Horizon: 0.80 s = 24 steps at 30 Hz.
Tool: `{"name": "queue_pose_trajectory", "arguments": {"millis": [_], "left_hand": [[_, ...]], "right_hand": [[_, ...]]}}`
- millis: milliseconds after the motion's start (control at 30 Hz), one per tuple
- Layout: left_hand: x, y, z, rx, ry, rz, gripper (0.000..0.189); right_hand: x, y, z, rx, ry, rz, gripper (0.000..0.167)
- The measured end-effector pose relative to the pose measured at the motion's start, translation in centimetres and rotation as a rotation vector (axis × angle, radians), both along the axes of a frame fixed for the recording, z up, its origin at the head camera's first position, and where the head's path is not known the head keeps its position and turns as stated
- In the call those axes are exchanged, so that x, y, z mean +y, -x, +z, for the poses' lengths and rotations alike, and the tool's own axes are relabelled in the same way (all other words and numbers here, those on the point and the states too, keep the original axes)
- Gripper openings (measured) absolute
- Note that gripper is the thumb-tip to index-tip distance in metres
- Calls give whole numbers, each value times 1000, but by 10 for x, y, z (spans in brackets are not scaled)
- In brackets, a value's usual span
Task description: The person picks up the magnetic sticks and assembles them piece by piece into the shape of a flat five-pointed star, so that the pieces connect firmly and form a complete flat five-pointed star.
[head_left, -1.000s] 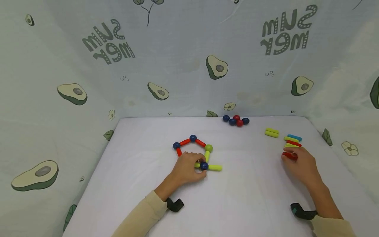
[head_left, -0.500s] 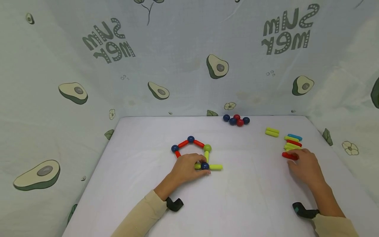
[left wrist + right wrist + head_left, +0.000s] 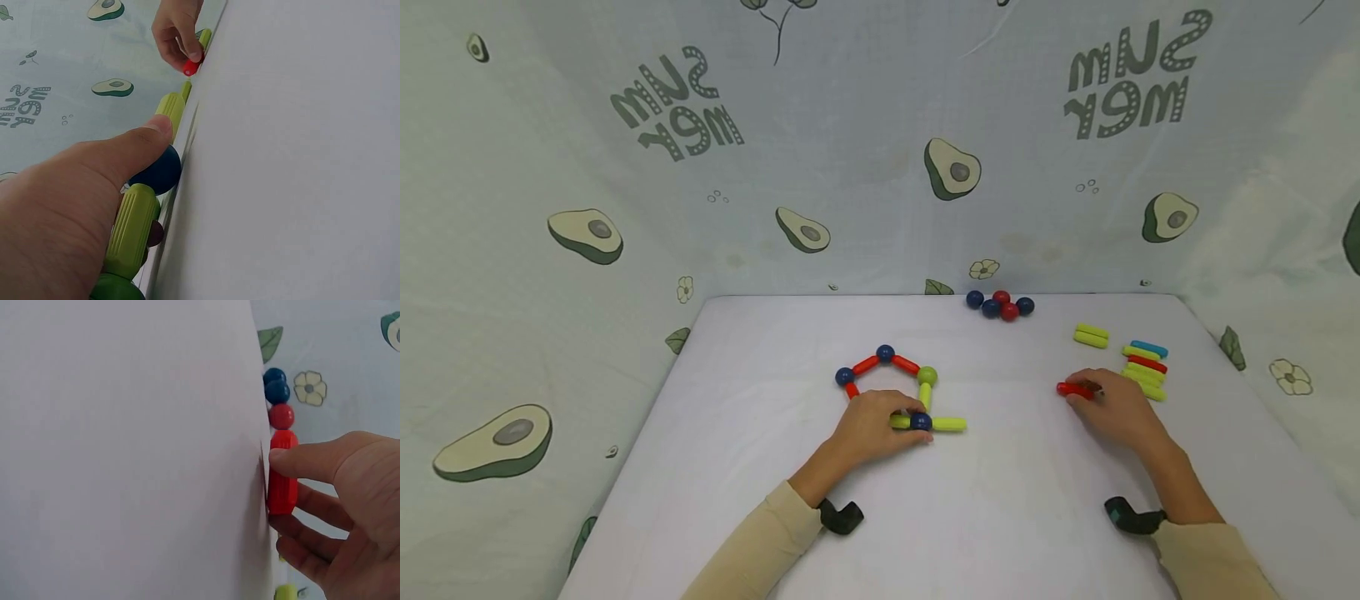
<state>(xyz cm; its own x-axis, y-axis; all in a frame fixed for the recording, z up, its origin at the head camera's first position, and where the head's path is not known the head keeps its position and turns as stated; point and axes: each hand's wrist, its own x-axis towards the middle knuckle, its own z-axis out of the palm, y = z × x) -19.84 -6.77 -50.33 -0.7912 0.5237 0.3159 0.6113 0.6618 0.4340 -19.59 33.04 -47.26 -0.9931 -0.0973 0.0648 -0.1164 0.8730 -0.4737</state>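
Observation:
A ring of red and yellow-green rods joined by balls lies on the white table; its blue ball (image 3: 885, 354) is at the top and its green ball (image 3: 928, 376) at the right. My left hand (image 3: 868, 425) pinches the lower blue ball (image 3: 921, 422), the thumb on it in the left wrist view. A yellow-green rod (image 3: 951, 425) sticks out to the right of that ball. Part of the ring is hidden under this hand. Between thumb and fingers, my right hand (image 3: 1116, 408) holds a loose red rod (image 3: 283, 490), left of the rod pile.
Several stacked rods, including a blue rod (image 3: 1149, 348) and a red rod (image 3: 1147, 363), lie at the right. Two yellow-green rods (image 3: 1091, 335) lie behind. Blue and red balls (image 3: 1010, 312) cluster at the table's far edge. A printed cloth (image 3: 865, 167) hangs behind.
My right hand has picked the red rod from the front of the pile and carried it left. My left hand stays on the blue ball; the ring has shifted slightly.

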Motion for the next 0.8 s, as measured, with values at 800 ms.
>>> {"name": "queue_pose_trajectory", "arguments": {"millis": [800], "left_hand": [[0,2,-2,13,-15,-21,37]], "right_hand": [[-124,42,-9,-37,126,191,30]]}}
